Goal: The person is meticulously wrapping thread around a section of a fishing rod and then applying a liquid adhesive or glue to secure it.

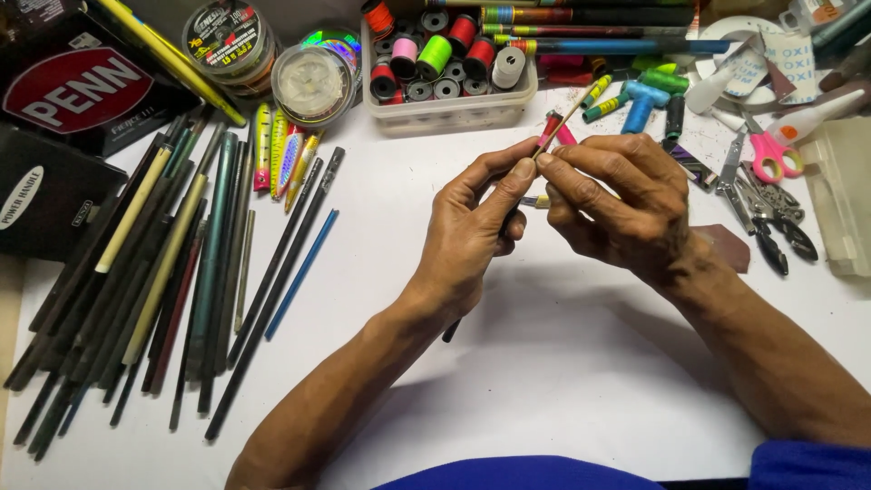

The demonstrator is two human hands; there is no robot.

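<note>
Your left hand (472, 231) and right hand (617, 204), fingers pinching a thin smooth rod (567, 118), matte white bench (544, 381), glossy thread spools (435, 54) at 12 o'clock.

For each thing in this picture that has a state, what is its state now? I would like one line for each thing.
left hand: closed on the thin rod, fingers pinching it
right hand: pinching the same rod near its red part
thin rod: held off the table, tilted, tip up to the right
pink scissors: lying flat, blades shut
pliers: lying flat on the table
thread spool tray: open, full of spools
rod blanks: lying loose side by side
</note>
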